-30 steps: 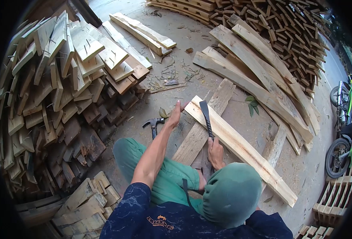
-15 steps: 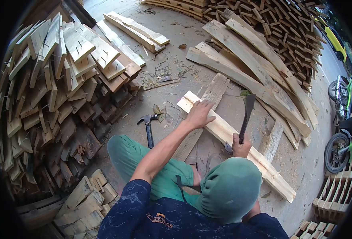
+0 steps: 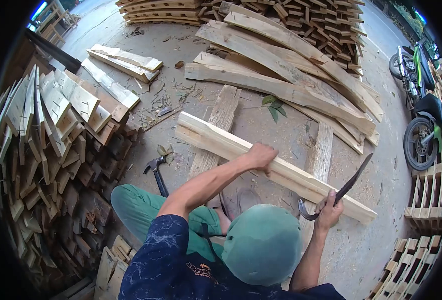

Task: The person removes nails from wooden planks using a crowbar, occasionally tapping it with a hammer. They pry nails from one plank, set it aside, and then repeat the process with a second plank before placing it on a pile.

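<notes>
A long pale wooden board (image 3: 221,142) lies slantwise across two rough timbers, the left timber (image 3: 224,107) and the right timber (image 3: 321,150). My left hand (image 3: 262,157) is closed over the board near its middle, fingers curled over the edge. Near the board's right end, my right hand (image 3: 329,211) is wrapped around a dark pry bar (image 3: 350,184). The bar's curved, shiny hook points left and its flat end points up to the right. Beside my left knee, a claw hammer (image 3: 157,175) rests on the ground.
A tall stack of nailed boards (image 3: 56,145) stands on the left. Long loose boards (image 3: 286,75) lie in a pile ahead, before more stacked wood (image 3: 326,22). Motorcycles (image 3: 423,130) are parked at the right near pallets (image 3: 431,195). Leaves (image 3: 275,107) and wood chips litter the concrete.
My left hand has shifted from the board's far left end to its middle, and the board looks turned. The pry bar has moved right and tipped from upright to slanted. The view has shifted too.
</notes>
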Motion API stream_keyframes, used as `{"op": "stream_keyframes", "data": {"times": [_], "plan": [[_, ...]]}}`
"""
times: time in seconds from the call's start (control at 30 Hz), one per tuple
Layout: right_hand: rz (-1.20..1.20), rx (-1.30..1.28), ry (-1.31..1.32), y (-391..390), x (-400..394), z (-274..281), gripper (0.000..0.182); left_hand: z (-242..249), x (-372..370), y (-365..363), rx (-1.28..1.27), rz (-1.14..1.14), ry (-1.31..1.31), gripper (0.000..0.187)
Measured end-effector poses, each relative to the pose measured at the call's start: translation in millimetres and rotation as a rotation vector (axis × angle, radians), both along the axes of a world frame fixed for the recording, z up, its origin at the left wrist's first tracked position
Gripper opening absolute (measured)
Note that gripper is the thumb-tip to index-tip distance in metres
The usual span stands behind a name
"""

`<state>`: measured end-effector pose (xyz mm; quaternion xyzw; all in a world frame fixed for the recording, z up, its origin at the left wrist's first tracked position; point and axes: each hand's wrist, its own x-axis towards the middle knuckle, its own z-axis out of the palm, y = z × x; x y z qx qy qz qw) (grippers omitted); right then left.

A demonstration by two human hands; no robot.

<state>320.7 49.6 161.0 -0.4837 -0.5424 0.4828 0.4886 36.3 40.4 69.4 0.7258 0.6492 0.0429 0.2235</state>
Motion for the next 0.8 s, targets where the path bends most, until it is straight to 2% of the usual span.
{"op": "stream_keyframes", "data": {"times": [0.03, 0.07, 0.13, 0.2, 0.27, 0.3, 0.37, 0.4, 0.47, 0.5, 0.57, 0.73, 0.8], "plan": [[-0.031, -0.043, 0.051, 2, 18, -6, 0.032, 10, 5, -14, 0.208, 0.025, 0.092, 0.057], [-0.059, -0.007, 0.061, -1, 18, 12, 0.034, 22, 4, -25, 0.424, 0.046, 0.175, 0.047], [-0.045, 0.059, 0.17, -1, 28, 29, 0.035, 42, -11, -46, 0.525, 0.05, 0.387, 0.036], [-0.044, 0.086, 0.216, 4, 35, 40, 0.034, 33, -34, -67, 0.514, 0.023, 0.492, 0.032], [-0.026, 0.119, 0.273, 13, 37, 41, 0.033, 23, -46, -92, 0.222, -0.011, 0.419, 0.041], [0.013, 0.151, 0.287, 17, 38, 39, 0.03, 20, -46, -101, 0.218, -0.039, 0.419, 0.041], [0.011, 0.219, 0.217, 28, 34, 34, 0.025, 14, -43, -111, 0.226, -0.134, 0.421, 0.068], [-0.024, 0.249, 0.131, 33, 27, 29, 0.023, 14, -38, -106, 0.224, -0.159, 0.415, 0.068], [-0.03, 0.23, 0.008, 40, 17, 15, 0.02, 12, -20, -93, 0.104, -0.076, 0.257, 0.091], [-0.044, 0.212, 0.025, 41, 14, 2, 0.02, 7, -13, -80, 0.094, -0.102, 0.291, 0.099], [-0.003, 0.227, 0.034, 40, 14, -17, 0.023, -4, 1, -53, 0.123, -0.103, 0.258, 0.103], [0.095, 0.22, 0.052, 39, 6, -20, 0.029, -35, 10, -12, 0.207, -0.165, 0.191, 0.114], [0.126, 0.242, 0.035, 40, -4, -23, 0.034, -36, 9, -8, 0.117, -0.2, 0.149, 0.116]]}}
